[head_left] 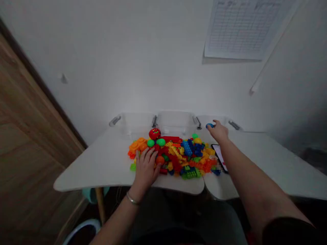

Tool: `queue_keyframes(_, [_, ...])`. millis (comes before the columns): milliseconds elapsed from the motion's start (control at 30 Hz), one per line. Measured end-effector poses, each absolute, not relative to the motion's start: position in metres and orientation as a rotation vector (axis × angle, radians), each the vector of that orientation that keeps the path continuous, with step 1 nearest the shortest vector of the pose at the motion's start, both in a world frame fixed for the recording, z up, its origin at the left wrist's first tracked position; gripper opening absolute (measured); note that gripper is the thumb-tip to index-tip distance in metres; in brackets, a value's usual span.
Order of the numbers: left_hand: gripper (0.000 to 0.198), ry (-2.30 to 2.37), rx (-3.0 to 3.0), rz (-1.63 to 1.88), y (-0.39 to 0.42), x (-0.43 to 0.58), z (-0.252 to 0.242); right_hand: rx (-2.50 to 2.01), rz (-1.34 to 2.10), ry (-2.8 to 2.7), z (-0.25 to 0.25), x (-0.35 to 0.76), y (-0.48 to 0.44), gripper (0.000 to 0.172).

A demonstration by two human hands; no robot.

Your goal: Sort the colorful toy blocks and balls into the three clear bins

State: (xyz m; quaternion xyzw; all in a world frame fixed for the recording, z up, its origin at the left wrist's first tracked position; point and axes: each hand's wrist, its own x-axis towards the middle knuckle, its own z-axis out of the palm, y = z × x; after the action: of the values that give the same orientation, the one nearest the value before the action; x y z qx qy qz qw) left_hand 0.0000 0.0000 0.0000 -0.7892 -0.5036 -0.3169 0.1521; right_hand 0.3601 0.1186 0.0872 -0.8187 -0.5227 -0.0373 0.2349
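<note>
While our right hand (220, 131) reaches out past the far right corner of the pile, it has a blue piece (209, 125) pinched between thumb and fingers. Key relation: the piece sits at the fingertips, on the left side of that hand, right by the right-hand clear box (224, 119); above its opening or just in front, we can't tell. Piece looks rounded; no long axis we can make out. Right hand is clearly the nearer one to that box.

Our left hand (146, 165) lies palm down on the left end of the toy pile (178, 160), fingers spread and loose, thumb beside an orange ball (160, 160); we see nothing gripped.

Materials: pile is mostly shiny hard-looking plastic. We note smooth green balls (160, 142), a spotted red ball (154, 133), studded blocks such as the blue brick (187, 148) and the green brick (191, 174), plus lumpy orange pieces (138, 145). Boxes are see-through with grey latches; middle box (176, 115) stands straight behind the pile. Flat dark-edged phone (220, 156) lies under our right forearm. Table (97, 163) is smooth, white, round-cornered.
</note>
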Motion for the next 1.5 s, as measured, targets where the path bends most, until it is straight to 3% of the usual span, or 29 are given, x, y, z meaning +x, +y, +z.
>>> queue_keyframes(133, [0.043, -1.445, -2.253, -0.921, -0.001, -0.001, -0.001, -2.356, -0.120, -1.529, 0.086, 0.361, 0.119, 0.051])
queue_keyframes(567, [0.040, -1.457, -2.260, -0.945, 0.001, 0.001, -0.001, -2.414, -0.153, -1.722, 0.084, 0.369, 0.124, 0.053])
queue_keyframes(933, [0.039, -1.468, -2.268, -0.931, 0.001, 0.004, 0.000, -1.400, -0.145, -1.404, 0.082, 0.348, 0.084, 0.034])
queue_keyframes(1267, [0.038, -1.469, -2.254, -0.929, 0.001, 0.009, 0.002, -1.796, 0.216, -1.598, 0.027, 0.332, 0.075, 0.040])
queue_keyframes(1500, [0.038, -1.456, -2.257, -0.927, 0.001, 0.009, 0.001, -1.826, 0.385, -1.515, 0.018, 0.331, 0.086, 0.043])
